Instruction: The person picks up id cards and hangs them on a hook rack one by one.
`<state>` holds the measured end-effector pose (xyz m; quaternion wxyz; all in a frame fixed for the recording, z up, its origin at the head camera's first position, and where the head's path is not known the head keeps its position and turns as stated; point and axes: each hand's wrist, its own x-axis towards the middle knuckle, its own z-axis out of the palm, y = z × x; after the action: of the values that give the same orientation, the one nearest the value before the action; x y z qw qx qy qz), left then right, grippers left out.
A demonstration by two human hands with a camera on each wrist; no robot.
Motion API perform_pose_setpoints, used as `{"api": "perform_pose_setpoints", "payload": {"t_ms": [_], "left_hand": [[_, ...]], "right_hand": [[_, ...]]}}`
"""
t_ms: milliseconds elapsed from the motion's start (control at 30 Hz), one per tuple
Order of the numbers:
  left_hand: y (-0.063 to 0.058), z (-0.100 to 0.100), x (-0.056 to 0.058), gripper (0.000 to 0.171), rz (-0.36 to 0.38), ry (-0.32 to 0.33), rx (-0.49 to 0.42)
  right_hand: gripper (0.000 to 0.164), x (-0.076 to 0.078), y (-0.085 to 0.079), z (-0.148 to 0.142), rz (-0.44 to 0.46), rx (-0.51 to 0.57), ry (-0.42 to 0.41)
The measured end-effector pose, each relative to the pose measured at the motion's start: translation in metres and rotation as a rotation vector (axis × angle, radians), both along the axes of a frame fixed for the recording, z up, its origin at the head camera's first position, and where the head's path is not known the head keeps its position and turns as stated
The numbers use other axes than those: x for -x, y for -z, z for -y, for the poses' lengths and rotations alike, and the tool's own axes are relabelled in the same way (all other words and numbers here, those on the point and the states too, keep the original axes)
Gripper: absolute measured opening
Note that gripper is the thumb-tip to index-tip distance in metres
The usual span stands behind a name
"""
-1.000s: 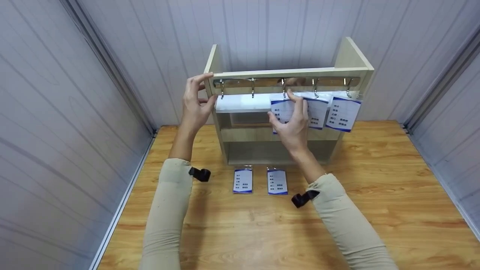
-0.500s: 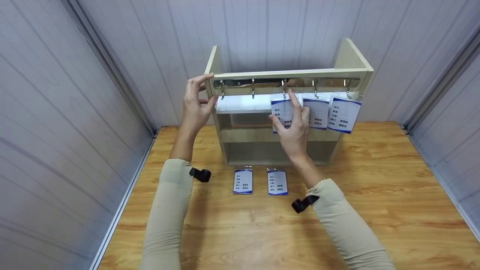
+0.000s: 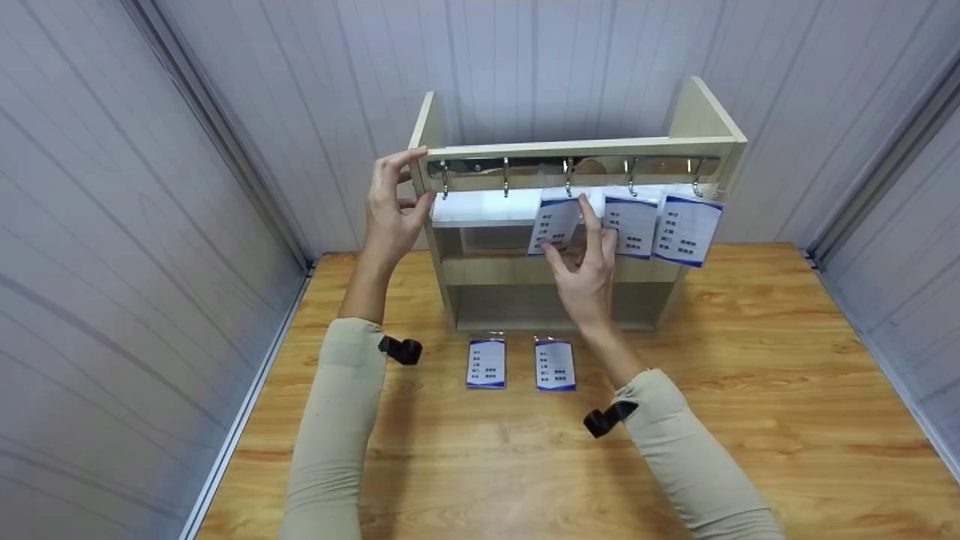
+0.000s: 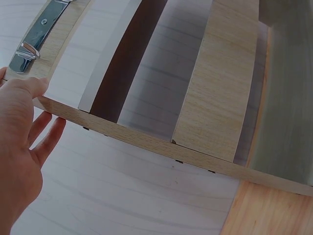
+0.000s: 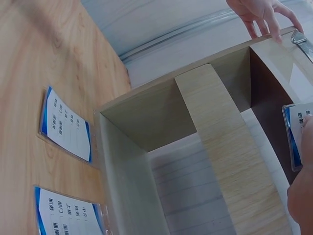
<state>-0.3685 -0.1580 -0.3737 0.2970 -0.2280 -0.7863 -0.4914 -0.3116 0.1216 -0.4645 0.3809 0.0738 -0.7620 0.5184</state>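
My left hand grips the upper left side panel of a light wooden shelf, thumb in front and fingers on the outer side in the left wrist view. A metal hook rail runs along the shelf's top front. At the middle hook, a clear badge holder with a blue-edged card tilts left. My right hand pinches its lower right part, thumb over the front; the fingers behind are partly hidden. Two similar badges, one inner and one outer, hang at the right-hand hooks.
Two more badge holders, left and right, lie on the wood-grain surface before the shelf. The two left hooks carry nothing. Pale panelled walls stand behind and at both sides.
My right hand has come slightly down from the middle hook. The badge there has swung left and now tilts. My left hand has stayed on the side panel.
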Motion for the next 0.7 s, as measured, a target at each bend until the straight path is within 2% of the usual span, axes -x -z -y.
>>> {"api": "perform_pose_setpoints", "payload": {"t_ms": [333, 700], "left_hand": [[-0.001, 0.002, -0.001, 0.055, 0.007, -0.007, -0.008], [-0.002, 0.002, -0.001, 0.055, 0.027, -0.006, -0.010]], "right_hand": [[0.068, -0.004, 0.007, 0.008, -0.077, 0.018, 0.014], [0.067, -0.006, 0.015, 0.007, -0.010, 0.012, 0.004]]}}
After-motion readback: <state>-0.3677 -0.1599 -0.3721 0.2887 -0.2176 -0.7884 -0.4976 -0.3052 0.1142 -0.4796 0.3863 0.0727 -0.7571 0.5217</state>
